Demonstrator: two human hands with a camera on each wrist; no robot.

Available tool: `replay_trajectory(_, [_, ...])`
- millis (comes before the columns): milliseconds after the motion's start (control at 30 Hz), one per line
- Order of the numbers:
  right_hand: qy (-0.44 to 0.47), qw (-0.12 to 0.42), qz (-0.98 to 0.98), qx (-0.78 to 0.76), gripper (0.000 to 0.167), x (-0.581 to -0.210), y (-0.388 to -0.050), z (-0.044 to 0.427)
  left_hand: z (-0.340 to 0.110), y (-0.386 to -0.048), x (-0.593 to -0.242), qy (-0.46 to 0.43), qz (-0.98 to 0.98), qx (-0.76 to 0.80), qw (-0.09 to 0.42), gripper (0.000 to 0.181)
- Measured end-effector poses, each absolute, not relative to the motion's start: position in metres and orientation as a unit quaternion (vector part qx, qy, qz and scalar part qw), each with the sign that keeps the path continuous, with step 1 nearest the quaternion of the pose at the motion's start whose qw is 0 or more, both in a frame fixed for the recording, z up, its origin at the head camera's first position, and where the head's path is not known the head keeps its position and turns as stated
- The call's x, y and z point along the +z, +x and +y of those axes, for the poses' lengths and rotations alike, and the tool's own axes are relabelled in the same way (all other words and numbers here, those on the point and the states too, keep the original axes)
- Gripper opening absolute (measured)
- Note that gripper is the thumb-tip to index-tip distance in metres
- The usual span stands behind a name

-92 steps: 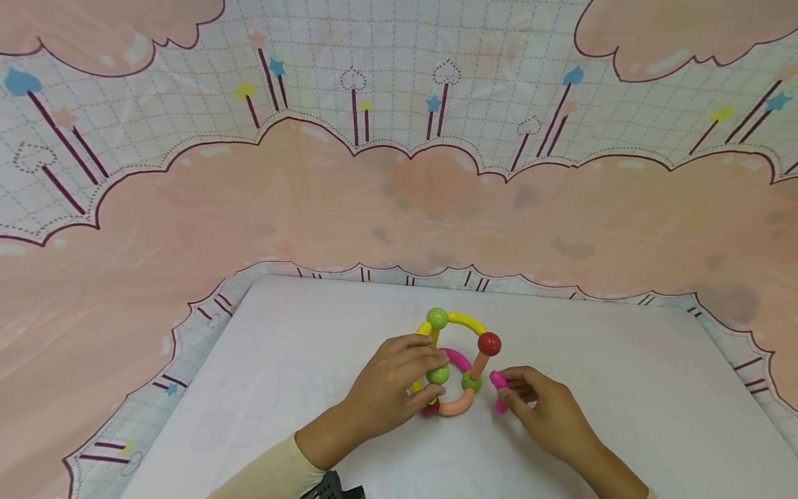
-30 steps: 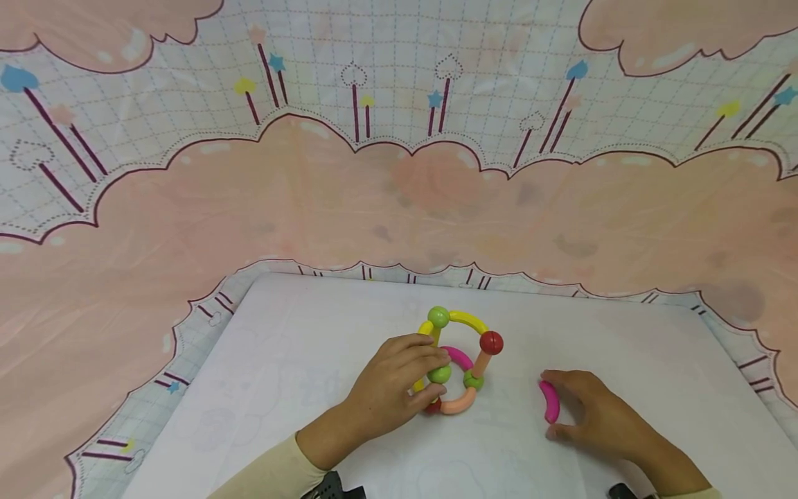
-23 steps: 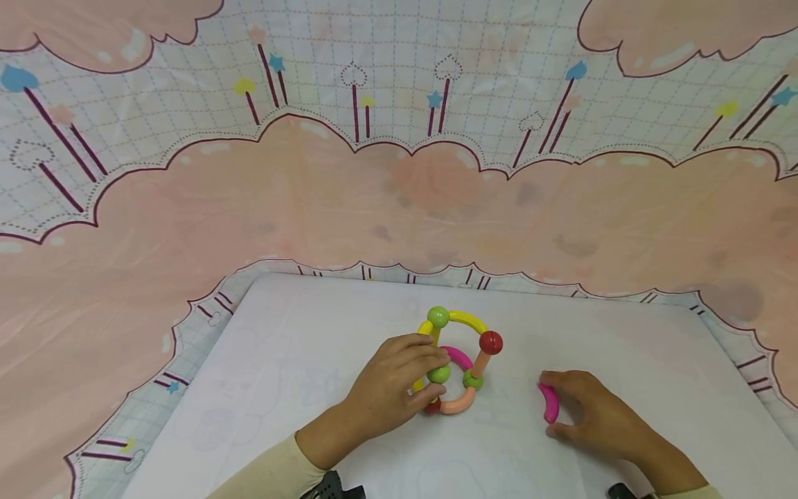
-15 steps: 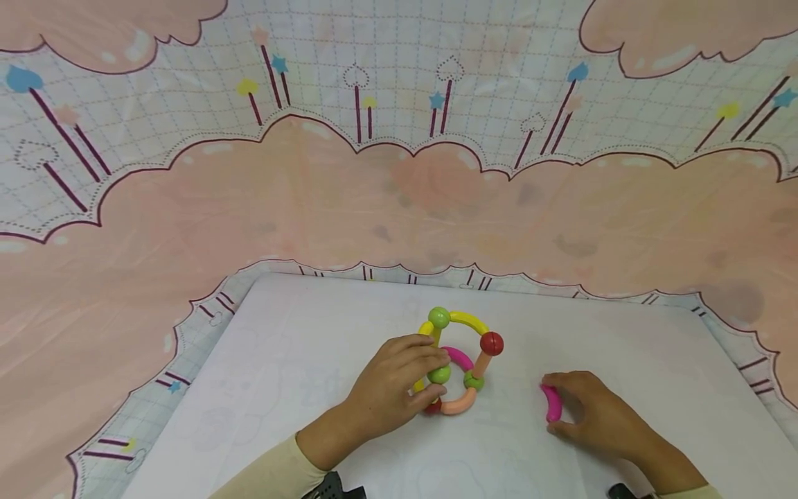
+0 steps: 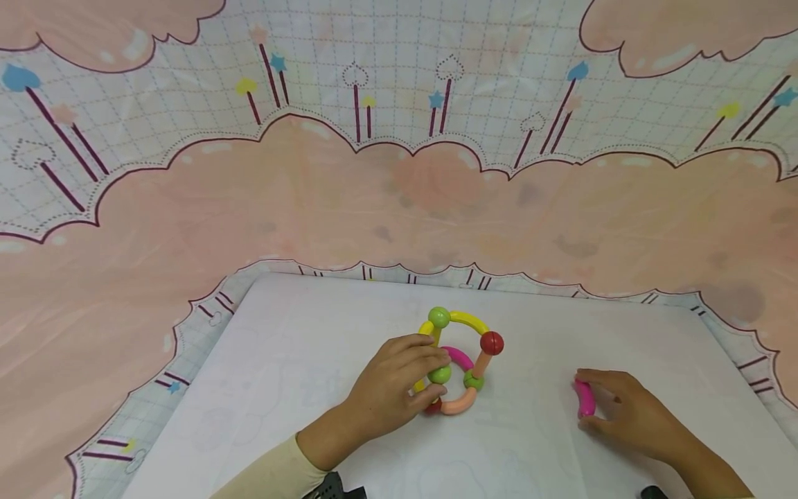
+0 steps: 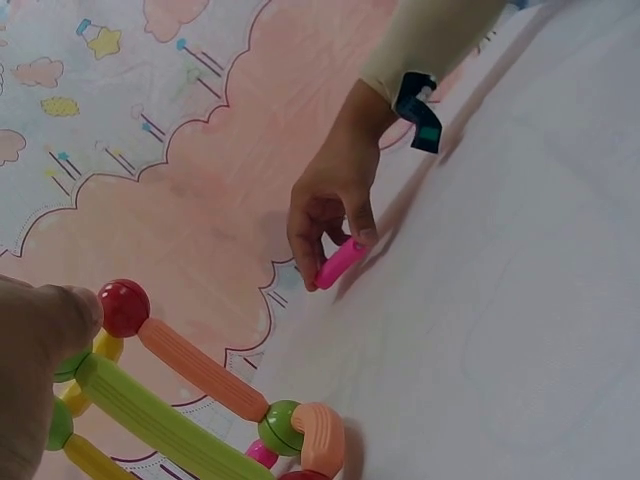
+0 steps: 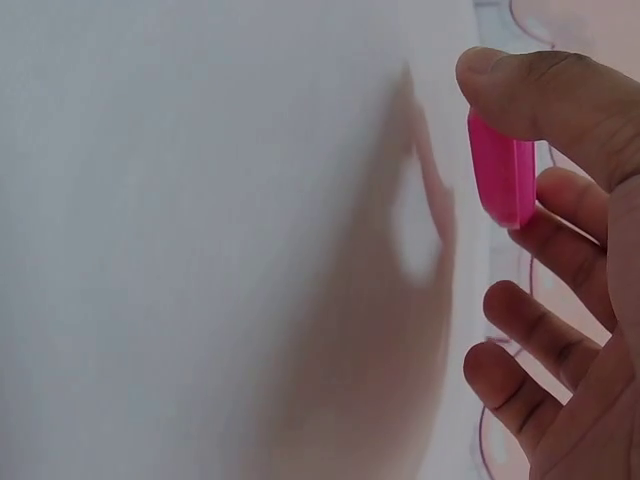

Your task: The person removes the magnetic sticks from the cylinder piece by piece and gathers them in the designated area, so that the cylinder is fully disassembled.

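Pink stick (image 5: 585, 398) is pinched at both ends by the right hand (image 5: 632, 414) – held up over the white table (image 5: 530, 454). Well left of that pinch, a ball toy (image 5: 459, 358) is held by the left hand (image 5: 389, 374) – one red ball (image 5: 492, 343) is seen on the side nearest the pinch.

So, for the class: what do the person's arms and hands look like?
The left hand and right hand are gloveless. The left sleeve and right sleeve are plain beige. A dark, green-marked strap sits by the right one; a black piece, by the left.
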State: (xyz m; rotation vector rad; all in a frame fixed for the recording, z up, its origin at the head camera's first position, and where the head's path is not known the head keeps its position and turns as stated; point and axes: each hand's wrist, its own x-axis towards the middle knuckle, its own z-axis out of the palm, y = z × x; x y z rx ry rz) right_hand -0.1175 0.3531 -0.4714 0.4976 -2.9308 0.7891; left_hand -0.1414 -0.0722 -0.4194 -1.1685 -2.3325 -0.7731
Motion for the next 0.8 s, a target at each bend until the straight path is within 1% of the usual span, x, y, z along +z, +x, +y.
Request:
replay_trajectory(100, [0.154,0.022,-0.954,0.258,0.071,-0.470,-0.116,0.360,-0.073,-0.141,-0.419,-0.419,-0.839,-0.279,0.207,0.045])
replay_trajectory(467, [0.100,-0.051,-0.962,0.247,0.074,-0.473,-0.116,0.379,-0.073,-0.141,-0.418,-0.419,-0.838,-0.280,0.207,0.046])
replay_trajectory(667, [0.093,-0.059,-0.966,0.234,0.075,-0.474,-0.116,0.380,-0.073,-0.141,-0.418,-0.421,-0.836,-0.281,0.211,0.046])
replay_trajectory(800, [0.097,-0.061,-0.966,0.231,0.078,-0.474,-0.115,0.380,-0.073,-0.142,-0.420,-0.427,-0.830,-0.278,0.227,0.047])
